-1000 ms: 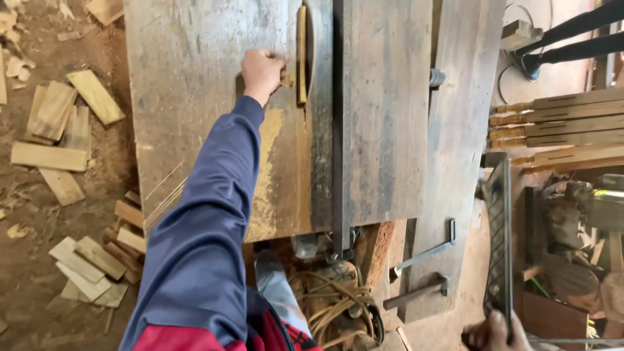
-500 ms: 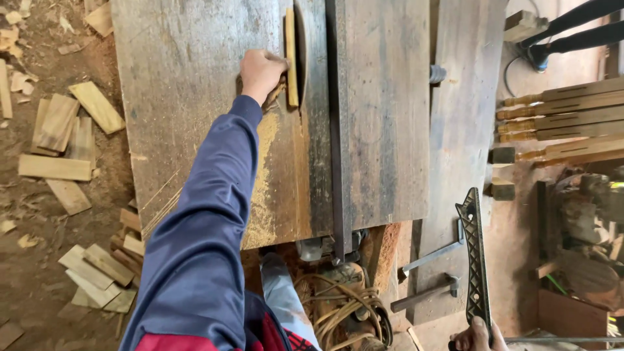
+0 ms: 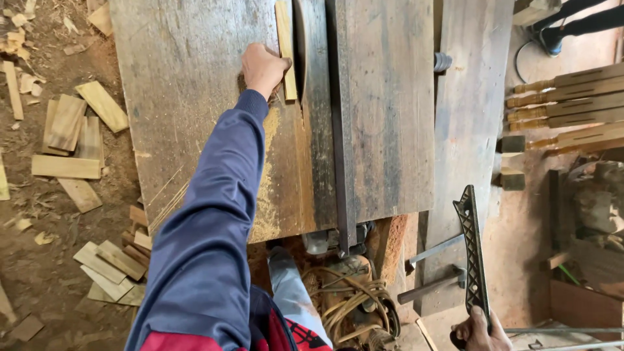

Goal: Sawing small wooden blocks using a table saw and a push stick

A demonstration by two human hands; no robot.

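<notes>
Saw table (image 3: 195, 130) seen from above, taken as landmark. The left hand (image 3: 262, 67), arm stretched across the table top, is closed narrowly on the near end of a thin wood strip (image 3: 285, 45). The strip lies on the far half of the table, its long axis running away from the person, directly beside the dark blade slot (image 3: 301, 45) to its right. The right hand (image 3: 480, 330) is well apart, off the table's near right corner, gripping the end of a black lattice-patterned bar (image 3: 472, 253); the left hand is much the nearer to the strip. Offcuts (image 3: 68, 146) litter the ground left of the table; turned wooden legs (image 3: 572, 107) lie to its right. No packages, labels or signs are visible
</notes>
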